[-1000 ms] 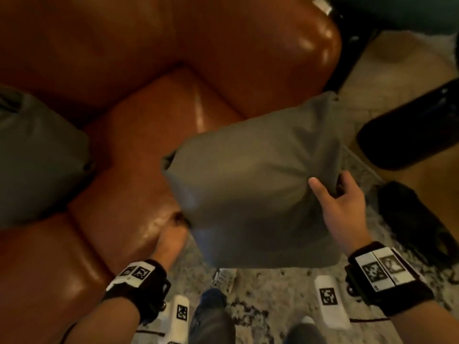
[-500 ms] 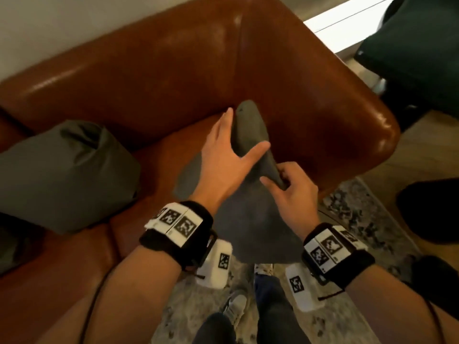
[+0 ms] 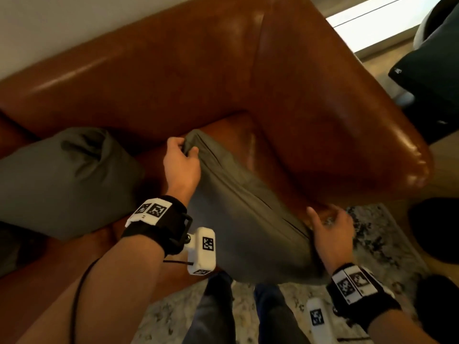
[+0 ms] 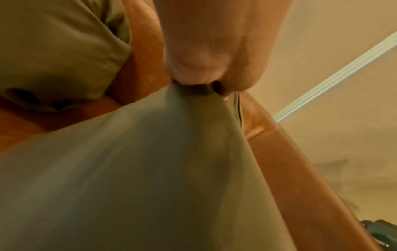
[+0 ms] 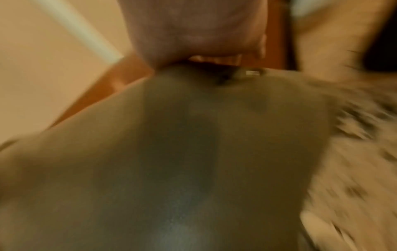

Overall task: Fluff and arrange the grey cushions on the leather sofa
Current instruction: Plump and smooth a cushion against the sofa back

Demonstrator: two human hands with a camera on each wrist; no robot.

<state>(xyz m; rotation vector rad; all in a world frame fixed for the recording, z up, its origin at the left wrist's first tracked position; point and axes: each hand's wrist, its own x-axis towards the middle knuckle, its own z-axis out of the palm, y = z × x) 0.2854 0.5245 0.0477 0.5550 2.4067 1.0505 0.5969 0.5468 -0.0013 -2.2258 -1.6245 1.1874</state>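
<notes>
A grey cushion [image 3: 248,219] lies tilted across the right end of the brown leather sofa [image 3: 198,70], its near part hanging past the seat's front edge. My left hand [image 3: 190,151] pinches its far top corner; the left wrist view shows that hand [image 4: 206,84] bunching the cushion's fabric [image 4: 139,169]. My right hand [image 3: 323,217] holds the near right corner, thumb on top and fingers curled behind. The right wrist view is blurred, with the hand [image 5: 204,61] over the cushion [image 5: 182,161]. A second grey cushion [image 3: 67,180] leans against the backrest at the left [image 4: 53,51].
The sofa's armrest [image 3: 360,150] rises just right of the held cushion. A patterned rug [image 3: 387,244] lies under my legs [image 3: 218,311]. Dark objects lie on the floor at the right [image 3: 437,232], and a dark seat [image 3: 434,78] stands at the upper right.
The cushion has come down onto the seat's right corner. My left hand went from lying flat on it to pinching its far corner. My right hand slid to the near corner.
</notes>
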